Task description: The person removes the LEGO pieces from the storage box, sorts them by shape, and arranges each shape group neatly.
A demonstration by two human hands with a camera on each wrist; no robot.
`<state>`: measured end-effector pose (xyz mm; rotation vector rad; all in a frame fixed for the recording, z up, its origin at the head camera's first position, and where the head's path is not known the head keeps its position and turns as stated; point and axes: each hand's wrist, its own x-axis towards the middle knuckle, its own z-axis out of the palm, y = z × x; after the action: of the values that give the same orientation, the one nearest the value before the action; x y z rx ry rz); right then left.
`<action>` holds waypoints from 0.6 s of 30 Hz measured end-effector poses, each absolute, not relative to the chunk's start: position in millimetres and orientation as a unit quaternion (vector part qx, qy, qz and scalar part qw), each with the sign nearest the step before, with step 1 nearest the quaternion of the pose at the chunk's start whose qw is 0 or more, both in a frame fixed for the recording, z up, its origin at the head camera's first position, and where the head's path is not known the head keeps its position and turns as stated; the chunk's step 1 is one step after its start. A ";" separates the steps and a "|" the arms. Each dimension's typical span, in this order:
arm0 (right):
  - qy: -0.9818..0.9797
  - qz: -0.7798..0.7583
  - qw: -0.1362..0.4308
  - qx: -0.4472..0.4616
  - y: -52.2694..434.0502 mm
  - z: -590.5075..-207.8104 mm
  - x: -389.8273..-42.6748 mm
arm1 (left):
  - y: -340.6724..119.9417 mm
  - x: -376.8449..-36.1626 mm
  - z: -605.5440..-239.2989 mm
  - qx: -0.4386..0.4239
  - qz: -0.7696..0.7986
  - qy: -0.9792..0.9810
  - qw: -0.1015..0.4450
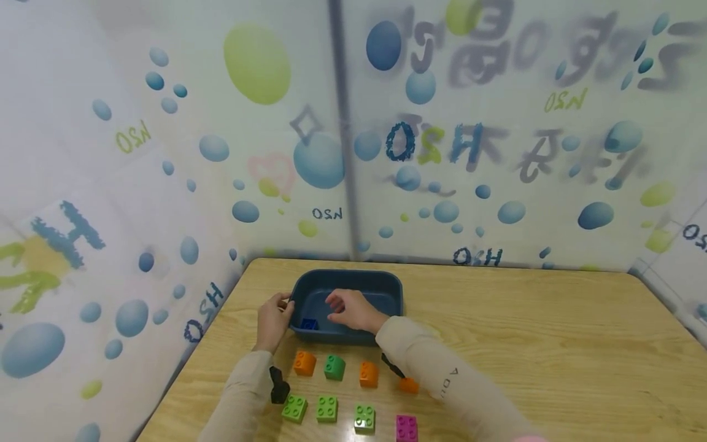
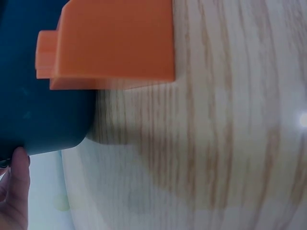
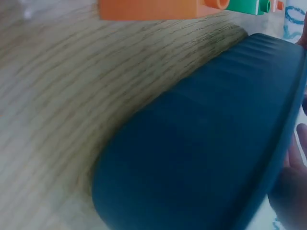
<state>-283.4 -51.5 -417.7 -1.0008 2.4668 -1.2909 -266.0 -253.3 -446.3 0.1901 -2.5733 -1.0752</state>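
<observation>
A dark blue rectangular plastic tub (image 1: 353, 280) stands near the back left of the table. My left hand (image 1: 273, 322) grips its left rim, the thumb and fingers at the edge. Over the tub's inside hovers my right hand (image 1: 356, 310), its fingers loosely bent and nothing visible in them. A dark blue toy brick (image 1: 309, 324) lies in the tub's front left corner. In the right wrist view, the tub's outer wall (image 3: 192, 139) hides much of the right hand (image 3: 290, 187).
In front of the tub stand orange bricks (image 1: 305, 363) and a green brick (image 1: 334, 367); my right sleeve partly covers one orange brick (image 1: 409, 385). Nearer are light green bricks (image 1: 327, 408) and a magenta brick (image 1: 407, 428). A patterned curtain (image 1: 431, 184) hangs behind the wooden table (image 1: 525, 319).
</observation>
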 end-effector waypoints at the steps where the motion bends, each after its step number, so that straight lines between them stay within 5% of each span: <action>1: 0.830 -0.438 0.097 -0.330 -53.7 -419.2 -284.2 | -253.7 -265.8 -446.5 0.068 -0.379 -0.907 0.171; 18: 0.841 -0.428 0.137 -0.300 -82.5 -433.7 -288.9 | -253.9 -267.3 -447.1 0.078 -0.383 -0.903 0.181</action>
<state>-288.9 -82.5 -433.7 -0.8694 2.4346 -1.2378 -267.3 -253.9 -447.1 0.2191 -2.5497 -1.0817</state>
